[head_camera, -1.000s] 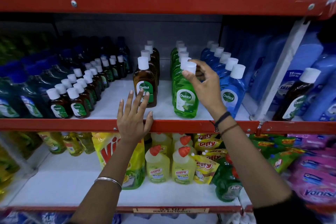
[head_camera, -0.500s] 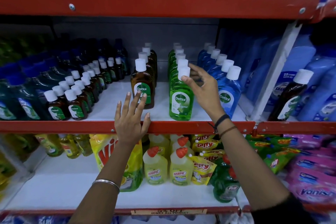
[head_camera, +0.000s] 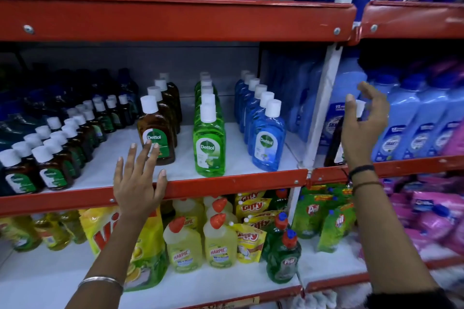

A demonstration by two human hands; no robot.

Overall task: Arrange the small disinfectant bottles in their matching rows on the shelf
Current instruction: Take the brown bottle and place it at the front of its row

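Observation:
Three rows of Dettol bottles stand on the middle shelf: brown, green and blue. Rows of small brown bottles fill the shelf's left side. A lone brown bottle with a white cap stands in the right bay among blue jugs. My right hand is spread open right in front of it, fingers curved around the cap without closing; it hides most of the bottle. My left hand rests open on the red shelf edge, just below the front brown bottle.
A white upright post divides the two bays. Large pale-blue jugs crowd the right bay. Below are yellow Harpic bottles, green Pril bottles and pink packs. Another red shelf hangs overhead.
My right hand has let go of the front green bottle's cap and swung right, past the post, to the lone brown bottle. My left hand has stayed on the shelf edge.

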